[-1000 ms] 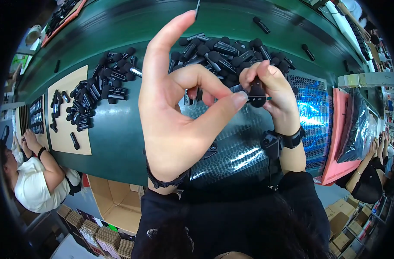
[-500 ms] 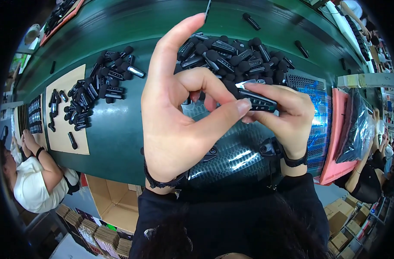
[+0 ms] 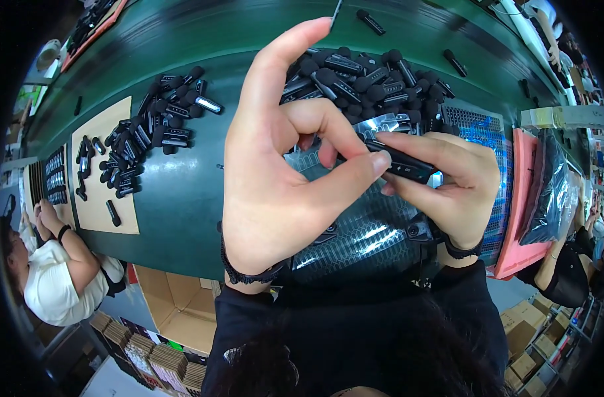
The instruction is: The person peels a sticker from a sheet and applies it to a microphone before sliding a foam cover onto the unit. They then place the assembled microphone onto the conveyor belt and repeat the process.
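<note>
A small black clip-on microphone (image 3: 409, 165) sits between the thumb and fingers of my right hand (image 3: 457, 175). The thumb and a bent finger of my left hand (image 3: 269, 165) close on its left end, and that end is hidden behind them. My left forefinger points upward, with a thin dark strip (image 3: 336, 13) at its tip. A piece of clear film (image 3: 383, 123) shows just beyond the microphone. Under my hands lies a clear sheet with rows of small outlines (image 3: 364, 241). Past them is a heap of black microphones with foam heads (image 3: 355, 76).
More microphones lie in a left pile (image 3: 140, 135), partly on a tan board (image 3: 107, 212). Loose ones rest on the green belt (image 3: 275, 26) at the far side. To the right are a blue-wrapped grid tray (image 3: 490, 198) and pink foam (image 3: 513, 245). A co-worker (image 3: 57, 284) sits at left.
Both hands have shifted slightly right with the microphone, which has turned to show another face. The loose microphones on the far belt have moved left.
</note>
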A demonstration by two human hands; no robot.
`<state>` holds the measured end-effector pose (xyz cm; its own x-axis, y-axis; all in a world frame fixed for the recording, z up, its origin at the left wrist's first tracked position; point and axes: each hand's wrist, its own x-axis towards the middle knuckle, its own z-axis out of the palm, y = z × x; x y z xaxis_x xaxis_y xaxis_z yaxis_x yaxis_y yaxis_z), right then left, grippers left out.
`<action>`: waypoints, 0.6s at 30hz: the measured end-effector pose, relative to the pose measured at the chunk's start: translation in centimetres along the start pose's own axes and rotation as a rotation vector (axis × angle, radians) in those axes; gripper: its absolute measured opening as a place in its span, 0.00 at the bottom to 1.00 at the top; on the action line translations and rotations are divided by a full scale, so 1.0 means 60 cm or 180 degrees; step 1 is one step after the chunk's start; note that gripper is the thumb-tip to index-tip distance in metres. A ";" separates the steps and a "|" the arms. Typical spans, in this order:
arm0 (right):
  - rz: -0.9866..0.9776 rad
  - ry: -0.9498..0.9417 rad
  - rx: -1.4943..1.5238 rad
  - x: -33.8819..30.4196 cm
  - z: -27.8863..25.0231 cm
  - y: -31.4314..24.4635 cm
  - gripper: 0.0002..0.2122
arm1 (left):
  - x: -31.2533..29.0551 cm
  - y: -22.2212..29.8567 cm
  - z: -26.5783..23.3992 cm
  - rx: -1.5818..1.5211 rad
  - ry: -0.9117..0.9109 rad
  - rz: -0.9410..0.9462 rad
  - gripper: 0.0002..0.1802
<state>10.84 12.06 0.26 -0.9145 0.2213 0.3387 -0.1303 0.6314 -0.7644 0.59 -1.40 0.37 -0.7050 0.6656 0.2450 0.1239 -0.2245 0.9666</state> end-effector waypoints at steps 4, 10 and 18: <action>0.0088 0.0016 0.0085 -0.004 -0.001 -0.004 0.15 | -0.002 -0.002 0.004 -0.0048 -0.0020 -0.0022 0.42; 0.0053 0.0013 -0.0006 -0.004 -0.005 -0.009 0.14 | -0.008 0.005 0.006 0.0128 -0.0136 -0.0104 0.42; 0.0031 -0.0030 -0.0223 0.002 -0.009 -0.019 0.14 | -0.007 0.006 0.009 0.0289 -0.0100 -0.0019 0.42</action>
<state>11.09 11.75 1.46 -0.9192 0.2209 0.3259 -0.0945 0.6797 -0.7273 1.28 -1.39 0.63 -0.6838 0.6890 0.2402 0.1835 -0.1562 0.9705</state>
